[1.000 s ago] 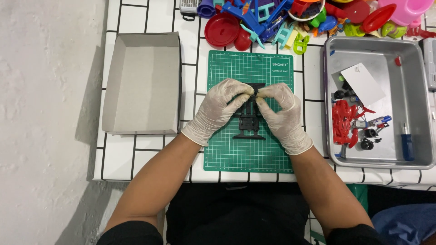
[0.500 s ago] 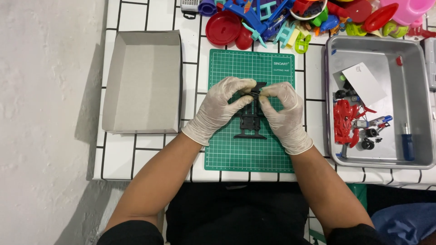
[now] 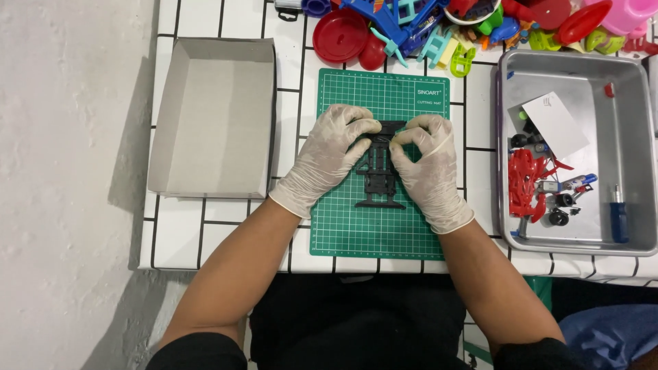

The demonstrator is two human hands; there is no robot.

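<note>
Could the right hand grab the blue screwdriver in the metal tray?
Probably yes. The blue screwdriver lies uncovered in the metal tray, beside the right hand, which is busy pinching the black toy frame.

White-gloved hands hold a black frame over a green gridded mat.

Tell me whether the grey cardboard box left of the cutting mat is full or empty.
Empty. The cardboard box lies open-side up on the tiled table, and only its bare grey floor and walls show inside.

White tiled table beside a rough pale floor.
</note>
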